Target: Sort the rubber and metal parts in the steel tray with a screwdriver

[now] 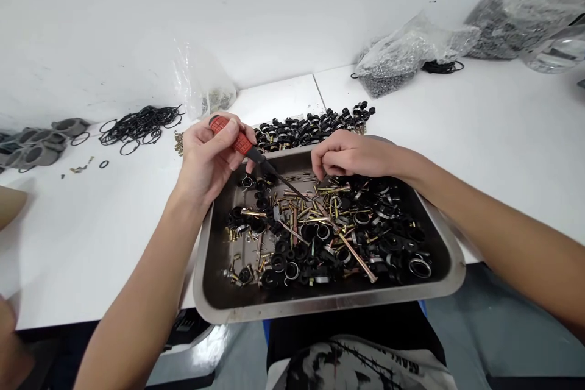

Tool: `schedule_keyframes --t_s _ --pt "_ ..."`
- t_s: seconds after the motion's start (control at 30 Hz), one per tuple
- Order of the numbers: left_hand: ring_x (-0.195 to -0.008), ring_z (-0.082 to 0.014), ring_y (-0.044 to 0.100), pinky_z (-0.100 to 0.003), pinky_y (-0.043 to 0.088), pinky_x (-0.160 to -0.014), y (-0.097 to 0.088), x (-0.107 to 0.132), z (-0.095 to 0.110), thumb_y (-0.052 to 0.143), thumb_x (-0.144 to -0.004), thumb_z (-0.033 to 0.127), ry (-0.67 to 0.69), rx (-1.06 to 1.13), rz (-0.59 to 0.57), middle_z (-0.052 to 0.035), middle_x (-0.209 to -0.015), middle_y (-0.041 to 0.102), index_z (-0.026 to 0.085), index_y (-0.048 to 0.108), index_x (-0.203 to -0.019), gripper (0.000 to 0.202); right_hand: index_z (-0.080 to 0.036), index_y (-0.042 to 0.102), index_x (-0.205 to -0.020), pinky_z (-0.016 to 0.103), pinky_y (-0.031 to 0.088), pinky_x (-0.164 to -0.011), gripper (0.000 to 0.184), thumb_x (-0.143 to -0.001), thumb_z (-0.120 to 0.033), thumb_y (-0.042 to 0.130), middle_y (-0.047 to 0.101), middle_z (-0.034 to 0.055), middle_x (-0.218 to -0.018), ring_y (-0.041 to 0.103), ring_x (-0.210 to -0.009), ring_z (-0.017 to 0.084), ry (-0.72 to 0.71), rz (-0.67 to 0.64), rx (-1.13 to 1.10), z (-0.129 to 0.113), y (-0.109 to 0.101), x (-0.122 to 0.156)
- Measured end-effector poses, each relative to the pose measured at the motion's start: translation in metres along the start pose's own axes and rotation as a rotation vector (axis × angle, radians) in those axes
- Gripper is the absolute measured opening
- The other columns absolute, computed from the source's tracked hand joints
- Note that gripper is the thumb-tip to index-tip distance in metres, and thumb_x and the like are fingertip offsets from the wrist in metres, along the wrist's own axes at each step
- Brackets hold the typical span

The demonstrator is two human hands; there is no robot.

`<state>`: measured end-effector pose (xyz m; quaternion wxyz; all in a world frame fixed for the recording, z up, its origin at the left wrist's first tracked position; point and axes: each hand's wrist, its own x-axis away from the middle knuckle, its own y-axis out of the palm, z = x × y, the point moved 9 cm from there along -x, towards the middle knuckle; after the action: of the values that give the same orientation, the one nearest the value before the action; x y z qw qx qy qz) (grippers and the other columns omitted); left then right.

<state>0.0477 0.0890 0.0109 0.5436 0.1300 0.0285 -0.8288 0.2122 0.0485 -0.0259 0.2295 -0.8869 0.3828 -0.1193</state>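
My left hand [212,155] is closed round the red and black handle of a screwdriver [242,141]. Its dark shaft slants down to the right, the tip over the loose parts in a metal tray [329,303]. Over the tray's far right side, my right hand [345,153] is curled with its fingers bent down; its fingertips are close to the parts, and what they pinch, if anything, is hidden. The tray holds brass-coloured screws [292,219], a long bolt [356,256], black ring-shaped parts [274,262] and springs [419,267].
Behind the tray lies a heap of black assembled parts [315,125]. Black rubber rings [146,128] are piled at the left, near grey cylindrical pieces [43,146]. Clear plastic bags [393,61] of small parts rest along the wall. Someone's arm [11,341] shows at the left edge.
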Motion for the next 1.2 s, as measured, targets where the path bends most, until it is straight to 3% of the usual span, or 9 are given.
schedule_keyframes --t_s 0.33,0.8,1.2 --pt "-0.041 -0.0059 0.046 -0.026 0.054 -0.043 0.006 0.003 0.000 0.087 -0.073 0.043 -0.011 -0.056 0.049 -0.0057 -0.079 0.071 0.017 0.063 -0.077 0.035 -0.014 0.064 -0.071 0.025 0.031 -0.056 0.030 -0.088 -0.007 0.041 0.048 -0.0030 -0.053 0.036 -0.050 0.008 -0.021 -0.019 0.001 0.000 0.001 0.000" --pt "-0.045 -0.0060 0.049 -0.028 0.059 -0.050 0.012 0.004 -0.004 0.081 -0.080 0.037 -0.013 -0.049 -0.073 -0.0049 -0.085 0.073 0.018 0.067 -0.084 0.024 -0.014 0.067 -0.072 0.026 0.030 -0.056 0.030 -0.086 -0.004 0.041 0.048 -0.0027 -0.052 0.037 -0.050 0.008 0.022 -0.013 0.013 0.001 0.000 0.000" --pt "-0.043 -0.0057 0.048 -0.026 0.058 -0.048 0.009 0.003 -0.001 0.083 -0.078 0.038 0.007 -0.032 -0.051 -0.0047 -0.083 0.073 0.018 0.066 -0.081 0.026 -0.014 0.066 -0.073 0.027 0.030 -0.056 0.030 -0.087 -0.005 0.041 0.048 -0.0026 -0.053 0.037 -0.050 0.008 0.040 -0.024 0.026 0.003 0.001 0.000"
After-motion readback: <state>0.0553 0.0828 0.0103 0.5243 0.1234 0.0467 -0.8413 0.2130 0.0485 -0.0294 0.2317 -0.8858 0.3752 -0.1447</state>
